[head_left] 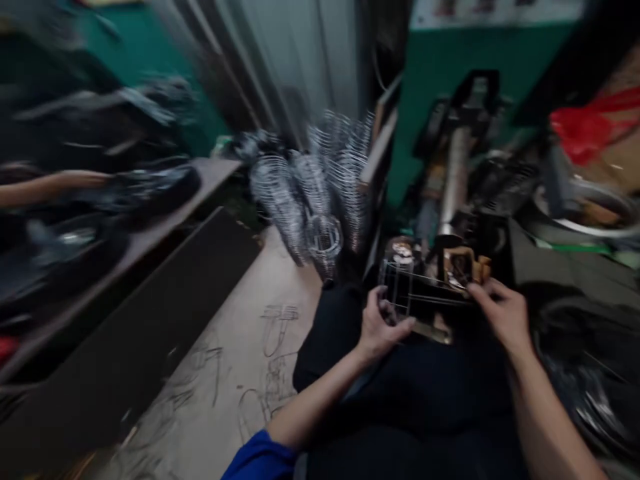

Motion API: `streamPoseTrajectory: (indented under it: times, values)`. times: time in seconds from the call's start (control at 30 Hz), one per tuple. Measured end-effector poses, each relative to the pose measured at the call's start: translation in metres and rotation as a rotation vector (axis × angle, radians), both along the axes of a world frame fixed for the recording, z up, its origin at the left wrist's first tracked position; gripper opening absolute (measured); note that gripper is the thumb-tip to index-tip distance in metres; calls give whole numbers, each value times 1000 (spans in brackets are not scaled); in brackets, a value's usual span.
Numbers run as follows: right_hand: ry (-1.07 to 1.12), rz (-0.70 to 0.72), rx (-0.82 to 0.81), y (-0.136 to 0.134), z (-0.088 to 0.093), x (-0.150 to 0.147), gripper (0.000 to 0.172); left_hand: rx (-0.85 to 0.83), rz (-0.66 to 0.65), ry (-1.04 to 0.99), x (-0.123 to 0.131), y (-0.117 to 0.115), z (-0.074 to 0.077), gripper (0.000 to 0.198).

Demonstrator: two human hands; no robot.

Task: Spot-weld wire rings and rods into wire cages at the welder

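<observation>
A small wire frame (397, 288) with thin bars stands upright in front of my lap, and the fingers and thumb of my left hand (381, 328) close round its lower part. My right hand (501, 312) is at the front of a bench machine, its thumb and fingers pinched together beside a brass-coloured block (459, 267). Whatever lies in that pinch is too small and blurred to name. Thin bright lines run between the wire frame and the right hand. Behind the block rises the machine's metal cylinder (456, 173).
Nested stacks of wire frames (313, 193) lean beyond my knees. Wire pieces (280, 320) litter the floor. At left, another person's hand (83, 180) is over a bench (213, 175). A round bowl (595, 227) and a red plastic bag (585, 133) are at right.
</observation>
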State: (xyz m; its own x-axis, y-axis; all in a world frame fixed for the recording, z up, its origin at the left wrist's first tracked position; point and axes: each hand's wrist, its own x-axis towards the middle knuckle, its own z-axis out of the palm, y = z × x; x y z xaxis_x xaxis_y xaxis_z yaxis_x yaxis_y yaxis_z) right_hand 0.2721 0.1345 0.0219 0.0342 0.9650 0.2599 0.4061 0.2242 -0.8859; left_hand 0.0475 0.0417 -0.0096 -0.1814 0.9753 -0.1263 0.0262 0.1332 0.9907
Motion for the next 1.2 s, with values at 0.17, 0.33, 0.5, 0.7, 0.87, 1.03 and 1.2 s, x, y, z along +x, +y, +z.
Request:
streamPoseTrajectory:
  times: [0.17,0.33,0.5,0.7,0.87,1.03,1.2]
  values:
    - [47,-18,-97,-5,-7,22,60,4,-14,-27,9,8,0,75]
    - [158,-44,-98,2,-13,21,62,-2,3,-18,18,9,-1,74]
    - [288,-70,-61,6,-31,52,58,16,-2,4,17,10,-1,73]
    - [358,-9,-1,5,-33,67,51,26,3,19,17,9,-5,75]
    - [130,48,-177,0,-37,44,55,4,6,27,21,6,-12,73]
    - [114,-5,-77,-10,-34,49,56,6,8,68,17,4,-11,72]
    - [82,46,29,-13,-15,37,58,6,2,30,21,6,-11,74]
